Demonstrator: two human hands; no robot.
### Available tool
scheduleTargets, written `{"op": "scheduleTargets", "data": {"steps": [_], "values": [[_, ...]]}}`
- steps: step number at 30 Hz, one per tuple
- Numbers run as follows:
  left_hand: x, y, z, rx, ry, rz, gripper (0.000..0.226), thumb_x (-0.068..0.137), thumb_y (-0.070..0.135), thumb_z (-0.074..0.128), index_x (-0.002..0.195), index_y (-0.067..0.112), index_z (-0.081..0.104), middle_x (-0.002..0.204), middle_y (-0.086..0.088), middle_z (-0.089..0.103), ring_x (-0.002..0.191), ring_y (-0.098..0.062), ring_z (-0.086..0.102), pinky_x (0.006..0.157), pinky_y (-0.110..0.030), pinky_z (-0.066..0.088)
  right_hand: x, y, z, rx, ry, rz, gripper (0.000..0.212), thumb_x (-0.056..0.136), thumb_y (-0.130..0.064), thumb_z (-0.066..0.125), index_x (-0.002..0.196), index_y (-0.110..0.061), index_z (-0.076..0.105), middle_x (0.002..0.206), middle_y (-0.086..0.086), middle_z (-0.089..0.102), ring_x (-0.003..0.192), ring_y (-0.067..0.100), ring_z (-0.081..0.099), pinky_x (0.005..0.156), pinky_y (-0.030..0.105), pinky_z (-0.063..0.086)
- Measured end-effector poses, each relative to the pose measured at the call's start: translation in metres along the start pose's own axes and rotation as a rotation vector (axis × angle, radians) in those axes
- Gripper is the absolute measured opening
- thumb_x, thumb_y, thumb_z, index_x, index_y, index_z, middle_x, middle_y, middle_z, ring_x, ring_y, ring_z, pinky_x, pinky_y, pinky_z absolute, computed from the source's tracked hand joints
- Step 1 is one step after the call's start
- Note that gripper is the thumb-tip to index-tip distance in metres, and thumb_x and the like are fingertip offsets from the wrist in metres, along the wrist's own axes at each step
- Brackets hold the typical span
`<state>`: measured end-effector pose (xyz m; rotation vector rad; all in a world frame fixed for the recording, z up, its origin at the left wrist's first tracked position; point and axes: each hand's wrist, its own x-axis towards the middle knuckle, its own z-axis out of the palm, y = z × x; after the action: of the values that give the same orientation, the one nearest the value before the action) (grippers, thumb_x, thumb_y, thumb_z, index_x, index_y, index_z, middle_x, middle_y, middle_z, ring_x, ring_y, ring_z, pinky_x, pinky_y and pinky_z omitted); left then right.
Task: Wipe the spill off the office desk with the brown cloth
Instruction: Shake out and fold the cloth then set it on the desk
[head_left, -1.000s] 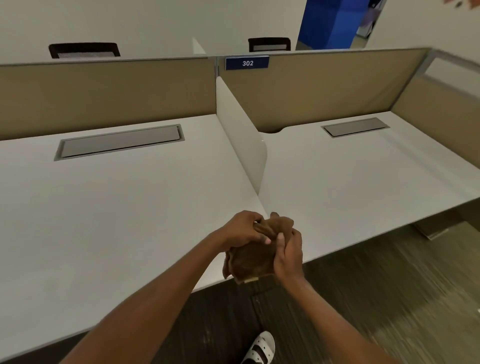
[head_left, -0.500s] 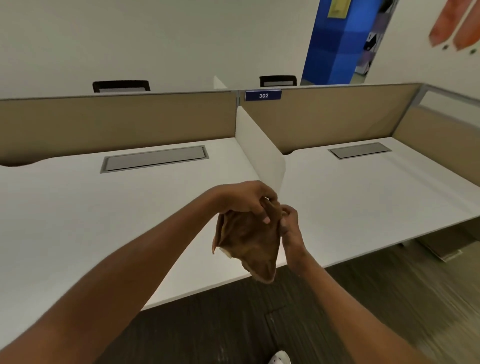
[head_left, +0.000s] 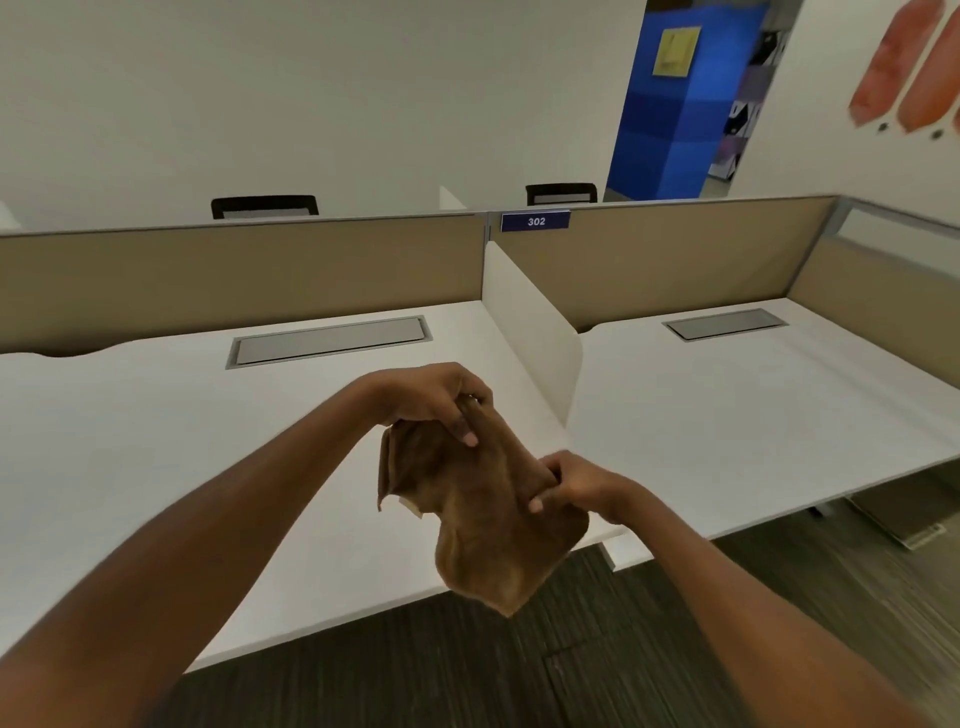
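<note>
The brown cloth (head_left: 483, 525) hangs in the air above the front edge of the white office desk (head_left: 156, 457), held by both hands. My left hand (head_left: 434, 397) pinches its upper edge from above. My right hand (head_left: 576, 486) grips its right side lower down. The cloth droops open below them, its bottom corner over the floor. I cannot make out any spill on the desk top.
A white divider panel (head_left: 535, 322) splits the desk into a left and a right bay (head_left: 753, 415). Each bay has a grey cable tray lid (head_left: 332, 340) near the beige back partition (head_left: 234, 280). Two black chair backs (head_left: 265, 206) show beyond. Dark carpet (head_left: 467, 670) lies below.
The cloth was bunched between both hands; now the hands have risen and drawn apart and the cloth hangs unfolded. The view has tilted up.
</note>
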<state>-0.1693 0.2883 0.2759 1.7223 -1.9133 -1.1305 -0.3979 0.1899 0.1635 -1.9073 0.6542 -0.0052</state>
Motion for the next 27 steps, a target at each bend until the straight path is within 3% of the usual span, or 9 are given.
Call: {"op": "scheduleTargets", "data": {"steps": [4,9,14,19,21,24,27], "values": [[-0.003,-0.016,-0.006,0.059,0.088,-0.012,0.014,0.075,0.010,0.076,0.086,0.015,0.068,0.081,0.005,0.067,0.079,-0.010,0.064,0.074,-0.026,0.053,0.006,0.020,0.008,-0.148,-0.036,0.092,0.025,0.069,-0.031,0.075,0.067,-0.010,0.060,0.074,0.011,0.057,0.077,0.025,0.059,0.073,0.033,0.048],[-0.010,-0.055,-0.023,0.253,0.194,-0.118,0.012,0.073,0.017,0.078,0.075,0.022,0.067,0.077,0.004,0.064,0.080,-0.017,0.060,0.067,-0.026,0.045,0.004,-0.006,-0.020,-0.241,0.194,0.049,0.015,0.075,-0.024,0.074,0.070,-0.015,0.063,0.070,0.001,0.060,0.072,0.016,0.061,0.067,0.027,0.049],[-0.011,-0.081,-0.014,0.390,0.190,-0.184,0.022,0.077,0.016,0.073,0.070,0.022,0.053,0.077,0.003,0.057,0.076,-0.015,0.052,0.061,-0.026,0.039,0.006,-0.052,-0.037,-0.272,0.329,-0.091,0.016,0.073,-0.009,0.070,0.065,-0.012,0.056,0.064,0.003,0.053,0.062,0.013,0.053,0.056,0.025,0.043],[-0.009,-0.098,0.009,0.133,0.190,-0.186,0.015,0.070,0.014,0.070,0.079,0.012,0.059,0.084,-0.006,0.061,0.089,-0.028,0.059,0.074,-0.038,0.048,0.019,-0.086,-0.042,-0.241,0.350,-0.171,0.009,0.071,-0.001,0.062,0.079,0.000,0.059,0.069,0.007,0.054,0.064,0.015,0.054,0.055,0.024,0.045],[-0.008,-0.094,0.019,-0.047,0.182,-0.156,0.029,0.067,0.023,0.069,0.092,0.014,0.058,0.095,-0.008,0.063,0.097,-0.029,0.060,0.080,-0.038,0.050,0.024,-0.100,-0.041,-0.224,0.334,-0.193,0.010,0.070,-0.001,0.061,0.080,-0.002,0.061,0.069,0.005,0.055,0.064,0.015,0.055,0.056,0.024,0.046],[-0.004,-0.080,0.031,-0.271,0.097,-0.083,0.056,0.069,0.031,0.079,0.116,0.026,0.050,0.118,0.001,0.062,0.110,-0.019,0.059,0.089,-0.031,0.050,0.030,-0.122,-0.038,-0.207,0.307,-0.247,0.014,0.066,-0.006,0.059,0.077,-0.013,0.062,0.070,0.003,0.057,0.064,0.013,0.055,0.054,0.018,0.045],[0.004,-0.062,0.035,-0.403,0.185,0.045,0.081,0.065,0.026,0.085,0.132,0.036,0.040,0.133,0.001,0.051,0.120,-0.017,0.052,0.096,-0.034,0.050,0.036,-0.139,-0.037,-0.223,0.245,-0.288,0.022,0.064,-0.006,0.057,0.084,-0.010,0.065,0.079,0.012,0.062,0.071,0.016,0.059,0.059,0.021,0.050]]}}
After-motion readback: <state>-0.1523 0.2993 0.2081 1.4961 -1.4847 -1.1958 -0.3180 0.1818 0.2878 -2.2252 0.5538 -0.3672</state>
